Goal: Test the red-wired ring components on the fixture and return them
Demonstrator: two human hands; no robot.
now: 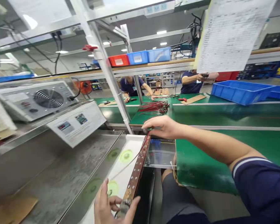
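Observation:
My right hand (164,127) reaches over the far end of a brown studded strip (137,169), its fingertips closed on a thin red wire (146,140) with a small dark and green piece at its end. The wire slants down towards my left hand (113,203) and blurs near its index finger. My left hand is at the strip's near end, thumb and fingers curled about a small grey metallic part (124,206). A dark loop shows beside that part. The strip edges a white panel (133,143) with yellow-green rings around round fittings.
Several red wires with round ends (155,107) lie on the green table. A metal tray surface (84,161) is at left, below a grey fan-cooled instrument (42,98). A metal post (112,77) rises ahead. Blue bins (242,90) stand at right. Two co-workers sit across.

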